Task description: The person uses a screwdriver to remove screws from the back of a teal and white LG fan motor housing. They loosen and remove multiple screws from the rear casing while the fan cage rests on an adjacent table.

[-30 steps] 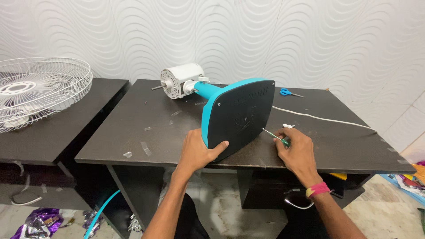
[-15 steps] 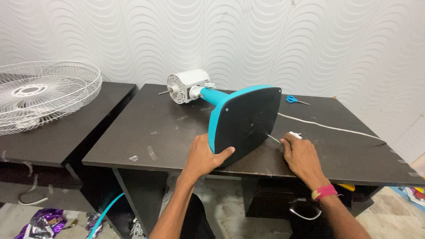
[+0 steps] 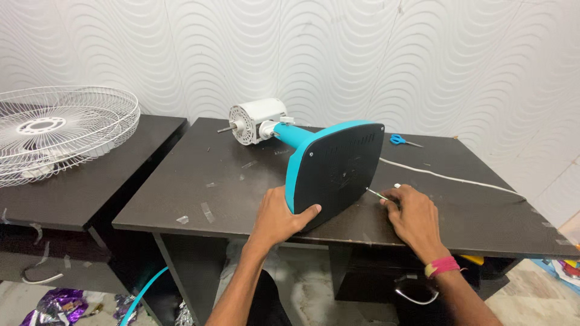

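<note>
Two bare hands work at a teal-edged, black-bottomed plastic fan base (image 3: 338,172) lying tipped on its side on the dark wooden table (image 3: 241,187); the left hand (image 3: 279,217) clamps its lower edge; the right hand (image 3: 414,214) pinches a thin screwdriver (image 3: 376,194) beside it; a white wire fan guard (image 3: 57,133) lies well apart.
</note>
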